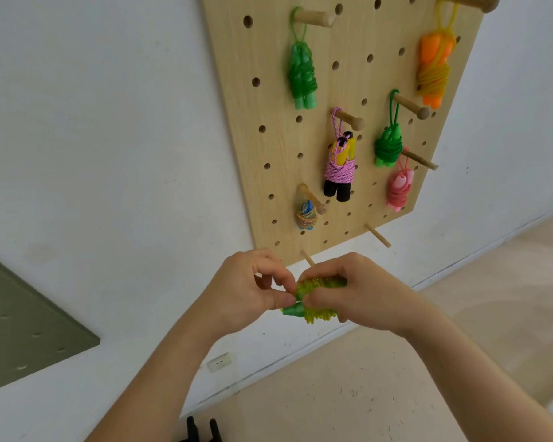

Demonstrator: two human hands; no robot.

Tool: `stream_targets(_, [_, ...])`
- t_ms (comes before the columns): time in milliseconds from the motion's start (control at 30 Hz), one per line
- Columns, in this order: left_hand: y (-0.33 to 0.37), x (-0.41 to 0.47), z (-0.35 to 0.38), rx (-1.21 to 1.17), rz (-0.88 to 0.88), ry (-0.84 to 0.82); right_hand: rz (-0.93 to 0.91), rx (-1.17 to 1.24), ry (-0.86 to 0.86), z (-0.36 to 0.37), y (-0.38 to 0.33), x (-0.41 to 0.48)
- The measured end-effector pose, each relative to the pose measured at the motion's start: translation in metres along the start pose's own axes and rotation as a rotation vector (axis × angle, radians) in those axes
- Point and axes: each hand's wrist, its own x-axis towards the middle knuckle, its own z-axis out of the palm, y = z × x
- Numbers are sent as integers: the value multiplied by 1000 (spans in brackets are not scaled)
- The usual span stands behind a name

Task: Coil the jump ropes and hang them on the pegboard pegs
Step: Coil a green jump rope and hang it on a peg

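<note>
Your two hands are right up front, held together just below the bottom edge of the pegboard [268,59]. Your left hand [249,291] has its thumb and fingertips curled in, pinching the end of a jump rope [313,287] that's yellow-green with green handles. Your right hand [358,291] is wrapped around the other side of the same bundle, fingers curled over the coils. So the rope is off the board, squeezed between both hands, with one green handle end poking out underneath by your left thumb.

The board already has six bundles hanging from pegs:
- a green rope [300,71] near the top left corner
- an orange and yellow rope [434,68] at the top right corner
- a pink rope with yellow and black handles [339,167] around the middle
- a smaller green rope [387,148] just right of that one
- a pink rope [398,189] by the lower right corner
- a little multicoloured rope [306,215] near the bottom edge

Two pegs stick out along the bottom edge: one peg [377,236] to the right and a second peg [307,257] just above your hands.

There's also a wall socket [219,362] low on the wall.
</note>
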Motion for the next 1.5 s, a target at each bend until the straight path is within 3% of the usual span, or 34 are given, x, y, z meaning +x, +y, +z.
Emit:
stream_targets(167, [-6, -20, 12, -447, -61, 156, 40, 433, 116, -1, 10, -4])
stream_targets(267, [-7, -25, 27, -612, -126, 274, 56, 527, 107, 3, 13, -5])
stream_targets(367, [-8, -24, 28, -718, -138, 290, 53, 591, 71, 7, 16, -5])
stream_targets(633, [-4, -11, 31, -328, -180, 377, 15, 677, 28, 2, 18, -6])
stream_targets(800, [0, -4, 38, -411, -171, 553, -2, 706, 10, 7, 16, -7])
stream_targets(900, [5, -3, 28, -485, -78, 638, 15, 737, -53, 10, 18, -11])
stream_targets(1067, [22, 4, 14, -487, 9, 547, 81, 852, -91, 16, 31, -8])
stream_targets(1200, [26, 2, 14, -464, 26, 443, 78, 719, -26, 16, 37, -6])
stream_targets(1333, [23, 3, 19, -283, -12, 321, 73, 516, -22, 20, 39, -10])
stream_targets(1500, [25, 7, 29, -135, -2, 309, -115, 534, 14, 29, 16, -5])
